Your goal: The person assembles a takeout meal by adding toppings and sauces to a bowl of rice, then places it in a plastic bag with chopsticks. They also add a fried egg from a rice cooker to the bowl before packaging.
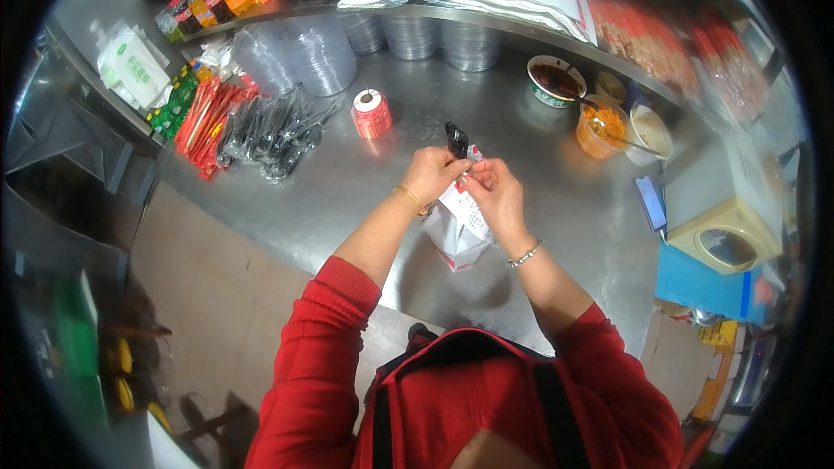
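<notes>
A white plastic bag [453, 239] with red print stands on the steel counter in front of me, its top gathered between my hands. My left hand [432, 175] is closed round the gathered top, and a crumpled black plastic piece [456, 141] sticks up beyond its fingers. My right hand [497, 193] pinches at the same spot, fingertips against the left thumb. A printed white paper slip [467, 211] hangs on the bag's front, just under the fingers. What lies inside the bag is hidden.
Left of the bag are a roll of red labels [372, 115], black wrapped cutlery [276, 132] and red packets [207, 126]. Clear stacked containers [314, 54] line the back. At right sit food tubs [601, 128], a phone [650, 202] and a beige machine [728, 217].
</notes>
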A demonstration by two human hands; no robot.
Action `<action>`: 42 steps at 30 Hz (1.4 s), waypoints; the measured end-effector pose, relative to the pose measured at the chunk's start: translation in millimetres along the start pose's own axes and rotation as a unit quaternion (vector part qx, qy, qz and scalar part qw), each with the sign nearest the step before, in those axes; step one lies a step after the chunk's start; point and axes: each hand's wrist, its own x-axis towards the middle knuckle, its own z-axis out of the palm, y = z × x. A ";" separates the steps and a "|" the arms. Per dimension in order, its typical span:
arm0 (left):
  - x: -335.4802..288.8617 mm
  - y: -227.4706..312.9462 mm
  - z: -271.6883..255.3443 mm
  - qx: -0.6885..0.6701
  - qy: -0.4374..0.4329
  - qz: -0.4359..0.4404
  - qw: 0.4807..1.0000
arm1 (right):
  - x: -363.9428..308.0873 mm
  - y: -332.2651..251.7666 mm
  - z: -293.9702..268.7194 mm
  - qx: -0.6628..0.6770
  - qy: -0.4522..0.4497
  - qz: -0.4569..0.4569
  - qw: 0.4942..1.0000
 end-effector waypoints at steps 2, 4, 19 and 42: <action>-2.5 1.9 -0.7 -0.019 0.003 0.001 1.000 | 13.1 1.0 -2.8 -0.069 -0.028 0.029 0.997; -5.9 1.7 -1.1 -0.034 0.000 0.003 0.999 | 25.1 2.0 -11.9 -0.080 -0.112 0.044 0.990; -55.5 -3.7 2.0 -0.057 0.073 -0.105 0.990 | 44.1 -3.8 -13.6 -0.094 -0.191 -0.057 0.975; -525.7 -91.2 -141.2 0.072 0.448 -0.469 0.758 | -12.7 -157.0 261.7 0.015 -0.496 -0.154 0.855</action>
